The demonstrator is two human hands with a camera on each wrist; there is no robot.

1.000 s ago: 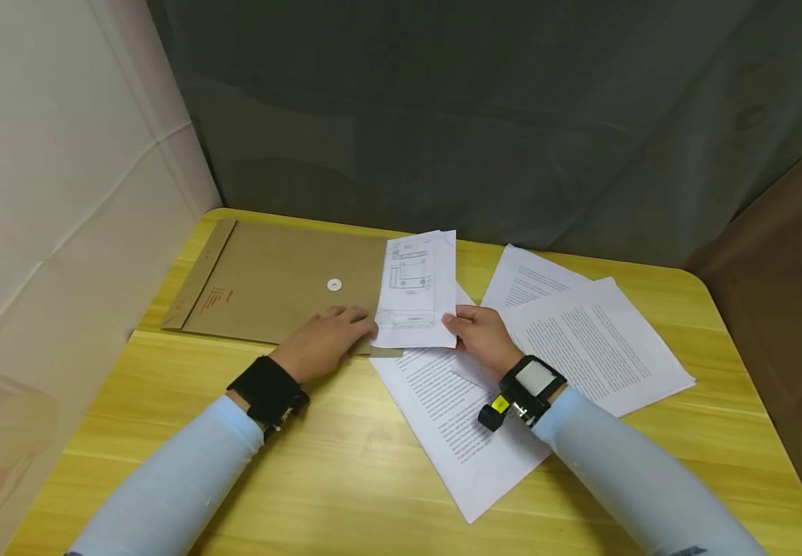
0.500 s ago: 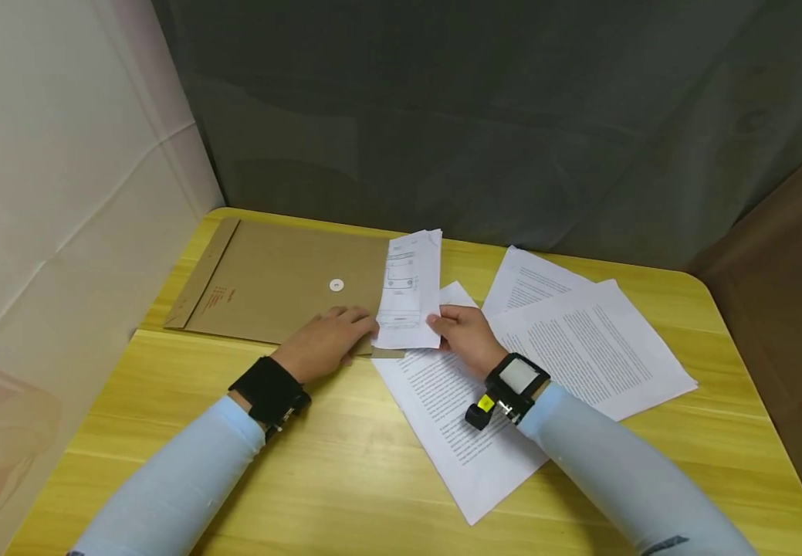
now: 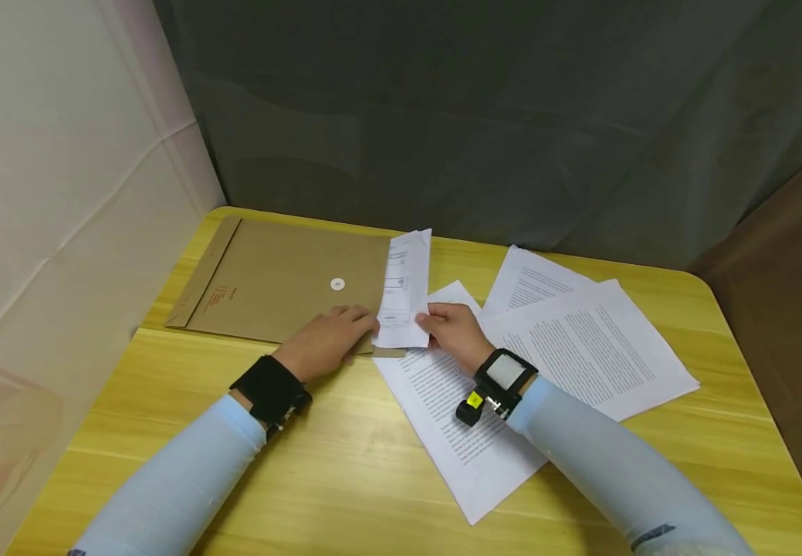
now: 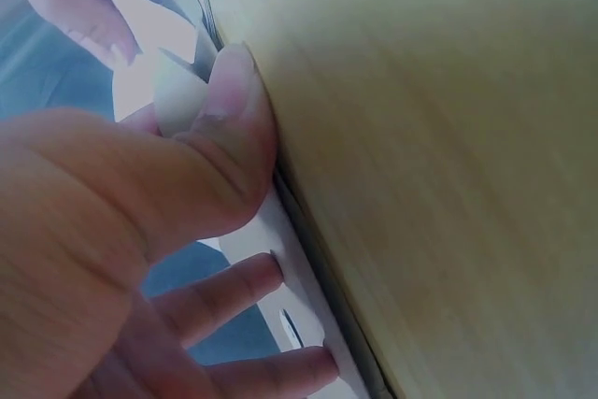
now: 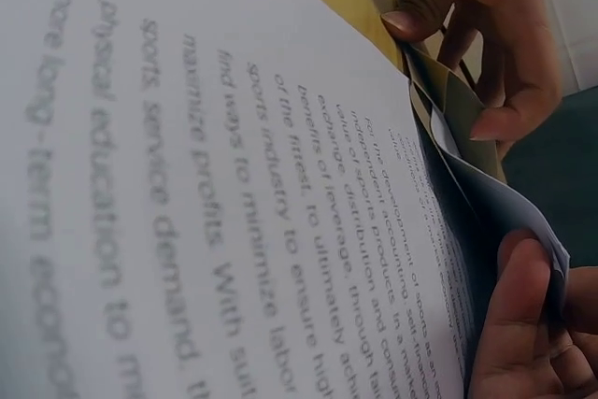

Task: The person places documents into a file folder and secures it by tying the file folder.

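Both hands met at the envelope's mouth. Left hand [image 3: 327,340] lay on the near right corner of the brown envelope [image 3: 282,282], its thumb pressed to the edge and its fingers curled under the flap, holding the opening apart. Right hand [image 3: 451,330], at three o'clock from it, pinched the lower corner of a bundle of white sheets [image 3: 404,289] between thumb and fingers. Compared with a second before, that bundle showed narrower and stood further toward nine o'clock, its leading edge now at the opening; I judge the insertion was under way but the sheets were mostly still outside. Further out, at three o'clock, loose printed pages [image 3: 581,347] lay fanned on the yellow table [image 3: 345,479].
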